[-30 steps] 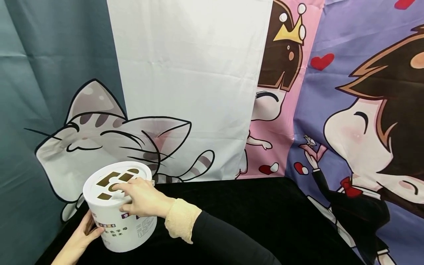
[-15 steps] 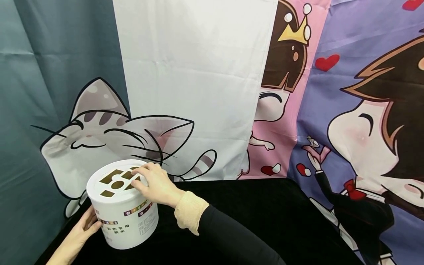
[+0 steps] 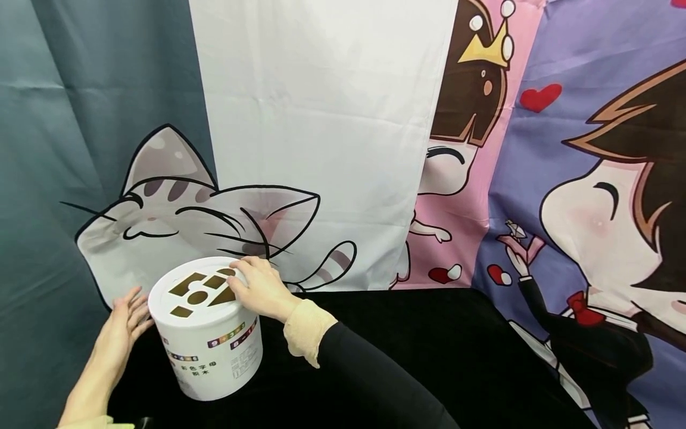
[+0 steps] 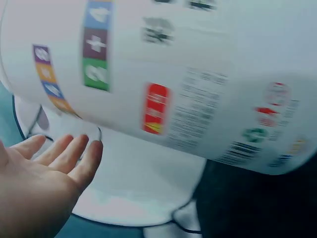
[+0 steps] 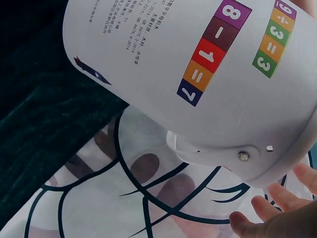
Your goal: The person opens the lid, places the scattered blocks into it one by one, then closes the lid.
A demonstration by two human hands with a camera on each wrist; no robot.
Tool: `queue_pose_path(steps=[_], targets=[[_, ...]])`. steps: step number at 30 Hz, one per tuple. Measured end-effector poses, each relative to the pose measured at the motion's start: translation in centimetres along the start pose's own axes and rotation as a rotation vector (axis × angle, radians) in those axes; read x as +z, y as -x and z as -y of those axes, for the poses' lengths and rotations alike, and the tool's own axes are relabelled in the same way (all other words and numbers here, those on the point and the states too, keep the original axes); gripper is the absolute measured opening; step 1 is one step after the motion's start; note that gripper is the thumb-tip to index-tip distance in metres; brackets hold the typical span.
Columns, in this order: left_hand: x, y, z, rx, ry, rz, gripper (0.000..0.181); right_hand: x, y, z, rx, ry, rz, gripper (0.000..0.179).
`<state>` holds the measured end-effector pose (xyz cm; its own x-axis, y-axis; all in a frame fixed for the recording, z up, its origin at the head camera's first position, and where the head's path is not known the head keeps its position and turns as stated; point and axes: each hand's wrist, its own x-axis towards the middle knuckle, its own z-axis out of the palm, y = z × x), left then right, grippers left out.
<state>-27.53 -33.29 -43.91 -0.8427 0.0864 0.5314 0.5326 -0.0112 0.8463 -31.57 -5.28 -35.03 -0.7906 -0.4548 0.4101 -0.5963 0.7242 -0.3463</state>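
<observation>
A white bucket (image 3: 214, 351) with printed letters and coloured number tiles stands on the black cloth (image 3: 375, 357). Round, square and other shaped holes are cut in its white lid (image 3: 172, 292). My left hand (image 3: 120, 328) is beside the bucket's left wall, palm toward it, fingers spread and slightly bent. The left wrist view shows a gap between these fingers (image 4: 89, 158) and the printed wall. My right hand (image 3: 262, 289) rests on the lid's right edge, thumb over the top. In the right wrist view its relaxed fingers (image 5: 285, 198) lie along the rim.
A white handle (image 5: 218, 153) hangs from a pivot under the lid's rim. Behind the table hangs a cloth backdrop (image 3: 321, 119) with a printed cat (image 3: 161, 238) and cartoon figures. The bucket stands near the backdrop's left part.
My left hand has come off the bucket's lower left side and risen beside it, fingers spreading. My right hand has moved from the lid's middle to its right edge. The view has shifted slightly.
</observation>
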Motion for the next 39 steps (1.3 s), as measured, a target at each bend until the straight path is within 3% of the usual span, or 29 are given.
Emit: queue_pose_path(steps=[5, 8, 14, 21, 30, 39], targets=[[0.5, -2.0, -2.6, -0.02, -0.335, 0.043, 0.062, 0.6, -0.3, 0.7, 0.027, 0.02, 0.015, 0.048], [1.0, -2.9, -3.9, -0.038, -0.472, 0.075, 0.062, 1.0, -0.5, 1.1, 0.043, 0.031, 0.02, 0.05], [1.8, -4.1, -5.5, -0.067, -0.555, 0.126, 0.06, 1.9, -0.6, 1.4, 0.102, -0.011, 0.037, 0.055], [2.5, -4.8, -5.4, -0.107, -0.661, 0.144, 0.062, 2.5, -0.6, 1.4, 0.138, -0.069, 0.047, 0.056], [2.6, -4.9, -5.1, -0.215, -0.67, 0.155, 0.067, 2.9, -0.8, 1.0, 0.15, -0.06, 0.032, 0.056], [3.0, -4.7, -4.7, -0.241, -0.658, 0.157, 0.065, 2.7, -0.2, 1.3, 0.256, -0.163, 0.025, 0.056]])
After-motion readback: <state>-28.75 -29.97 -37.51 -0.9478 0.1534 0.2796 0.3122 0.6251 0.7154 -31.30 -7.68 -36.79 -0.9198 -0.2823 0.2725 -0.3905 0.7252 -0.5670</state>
